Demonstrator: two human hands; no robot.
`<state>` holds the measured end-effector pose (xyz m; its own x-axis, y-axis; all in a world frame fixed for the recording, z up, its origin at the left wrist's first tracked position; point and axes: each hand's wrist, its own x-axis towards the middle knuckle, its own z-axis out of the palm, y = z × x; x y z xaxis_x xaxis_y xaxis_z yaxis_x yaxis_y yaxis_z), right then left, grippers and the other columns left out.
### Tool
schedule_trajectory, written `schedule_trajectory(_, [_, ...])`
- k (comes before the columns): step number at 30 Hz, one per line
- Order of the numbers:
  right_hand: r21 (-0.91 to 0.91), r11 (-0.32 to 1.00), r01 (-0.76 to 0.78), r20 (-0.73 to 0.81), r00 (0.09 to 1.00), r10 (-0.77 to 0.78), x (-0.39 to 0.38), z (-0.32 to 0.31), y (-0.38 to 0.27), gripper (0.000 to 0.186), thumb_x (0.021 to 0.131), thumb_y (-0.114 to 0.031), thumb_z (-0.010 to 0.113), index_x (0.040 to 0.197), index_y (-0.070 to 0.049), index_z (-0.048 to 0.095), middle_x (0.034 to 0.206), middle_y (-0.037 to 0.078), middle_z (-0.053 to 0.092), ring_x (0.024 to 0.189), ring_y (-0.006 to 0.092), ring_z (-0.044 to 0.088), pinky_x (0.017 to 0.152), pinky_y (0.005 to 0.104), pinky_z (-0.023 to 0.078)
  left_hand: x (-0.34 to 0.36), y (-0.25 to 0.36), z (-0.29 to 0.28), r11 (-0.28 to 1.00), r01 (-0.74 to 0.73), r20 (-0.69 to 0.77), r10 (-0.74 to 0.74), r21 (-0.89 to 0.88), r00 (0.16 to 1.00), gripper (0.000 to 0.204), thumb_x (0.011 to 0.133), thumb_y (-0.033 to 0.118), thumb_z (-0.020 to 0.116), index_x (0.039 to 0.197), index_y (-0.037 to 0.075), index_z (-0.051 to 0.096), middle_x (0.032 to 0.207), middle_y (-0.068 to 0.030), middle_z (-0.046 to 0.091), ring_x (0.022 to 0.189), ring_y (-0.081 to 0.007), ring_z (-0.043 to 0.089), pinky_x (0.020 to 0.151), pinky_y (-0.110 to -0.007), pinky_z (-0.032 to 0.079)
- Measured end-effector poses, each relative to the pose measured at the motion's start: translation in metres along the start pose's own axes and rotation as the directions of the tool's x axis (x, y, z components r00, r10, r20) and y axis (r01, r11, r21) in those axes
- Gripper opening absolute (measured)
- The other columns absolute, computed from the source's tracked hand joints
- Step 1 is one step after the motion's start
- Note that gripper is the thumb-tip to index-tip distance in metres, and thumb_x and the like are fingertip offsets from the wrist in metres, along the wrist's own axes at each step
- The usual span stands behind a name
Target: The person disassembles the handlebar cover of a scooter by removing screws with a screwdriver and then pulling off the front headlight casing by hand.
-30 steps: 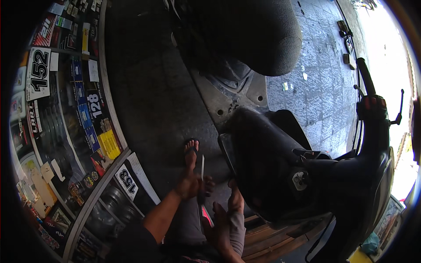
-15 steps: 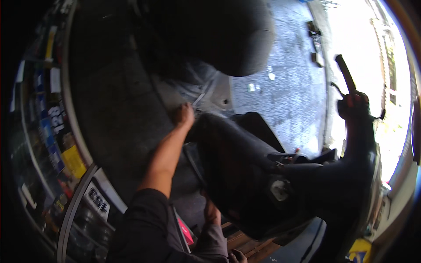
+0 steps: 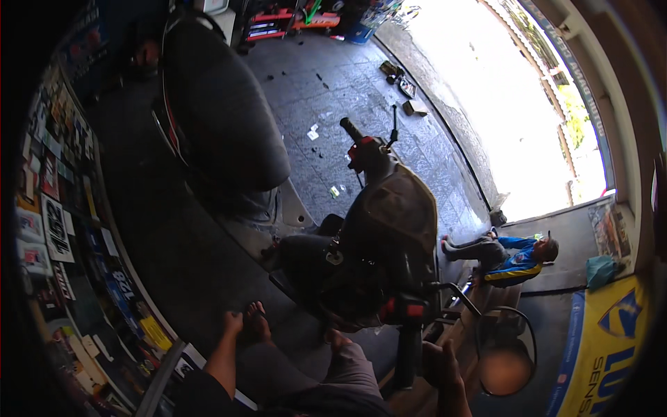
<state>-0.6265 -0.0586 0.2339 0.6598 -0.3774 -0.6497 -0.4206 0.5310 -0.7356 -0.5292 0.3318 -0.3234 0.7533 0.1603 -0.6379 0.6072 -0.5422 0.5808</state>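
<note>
A dark scooter (image 3: 226,118) stands lengthwise before me, its seat at the back and its black handlebar grip (image 3: 406,354) closest to me. My left hand (image 3: 233,321) is low at the left, beside my sandalled foot (image 3: 258,320), fingers curled; whatever it may hold is hidden. My right hand (image 3: 439,365) is just right of the near grip, its fingers partly hidden and in shadow. A round mirror (image 3: 506,372) juts out to the right of it. A small dark shape (image 3: 271,250) sits on the footboard, too small to make out.
A glass display counter (image 3: 83,243) with stickers runs along the left. Red tool racks (image 3: 267,31) stand at the back. Boxes (image 3: 415,108) lie by the bright doorway. A person in a blue jacket (image 3: 517,257) sits at the right, near a yellow banner (image 3: 604,340).
My left hand has drawn back from the footboard, where it reached half a second ago. The view has lifted, showing the seated person and back racks. My right hand now appears beside the grip.
</note>
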Motion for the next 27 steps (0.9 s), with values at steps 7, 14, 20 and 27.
schedule_trajectory(7, [-0.441, 0.882, 0.163, 0.161, 0.982, -0.101, 0.001, 0.032, 0.008, 0.032, 0.103, -0.035, 0.048, 0.102, -0.004, 0.058, 0.073, -0.001, 0.053, 0.058, 0.0070, 0.046, 0.052, 0.0242, 0.038, -0.057, 0.004, -0.080, 0.974, -0.060, -0.006, 0.061, -0.220, 0.998, 0.021, 0.087, 0.018, 0.065, 0.084, -0.002, 0.066, 0.076, -0.0108, 0.067, 0.070, -0.0187, 0.066, 0.064, -0.035, 0.053])
schedule_trajectory(14, [-0.436, 0.878, 0.199, 0.152, 0.978, -0.146, 0.001, 0.031, 0.010, 0.038, 0.104, -0.040, 0.042, 0.079, -0.012, 0.049, 0.063, -0.004, 0.043, 0.050, 0.0057, 0.035, 0.044, 0.0240, 0.026, -0.136, 0.207, -0.096, 0.872, -0.230, 0.037, 0.272, -0.433, 0.962, 0.021, 0.093, 0.017, 0.060, 0.093, -0.003, 0.065, 0.082, -0.0053, 0.065, 0.073, -0.0130, 0.061, 0.067, -0.032, 0.051])
schedule_trajectory(20, [-0.201, 0.951, 0.236, 0.155, 0.966, -0.206, 0.017, 0.014, 0.041, 0.023, 0.095, -0.028, 0.055, 0.087, -0.007, 0.057, 0.074, -0.002, 0.051, 0.060, 0.0074, 0.043, 0.051, 0.0256, 0.033, -0.216, 0.312, -0.110, 0.822, -0.440, 0.068, 0.494, -0.362, 0.867, 0.020, 0.095, 0.015, 0.057, 0.104, -0.001, 0.064, 0.090, -0.0057, 0.066, 0.078, -0.0132, 0.064, 0.072, -0.029, 0.054])
schedule_trajectory(27, [-0.387, 0.866, 0.316, 0.214, 0.944, -0.249, 0.014, 0.009, 0.041, 0.024, 0.090, -0.021, 0.056, 0.092, 0.001, 0.067, 0.084, 0.002, 0.062, 0.073, 0.0114, 0.057, 0.061, 0.0270, 0.044, -0.284, 0.369, -0.098, 0.721, -0.433, 0.203, 0.612, -0.541, 0.764, 0.022, 0.097, 0.018, 0.057, 0.102, -0.002, 0.065, 0.087, -0.0057, 0.067, 0.079, -0.0130, 0.064, 0.074, -0.029, 0.053])
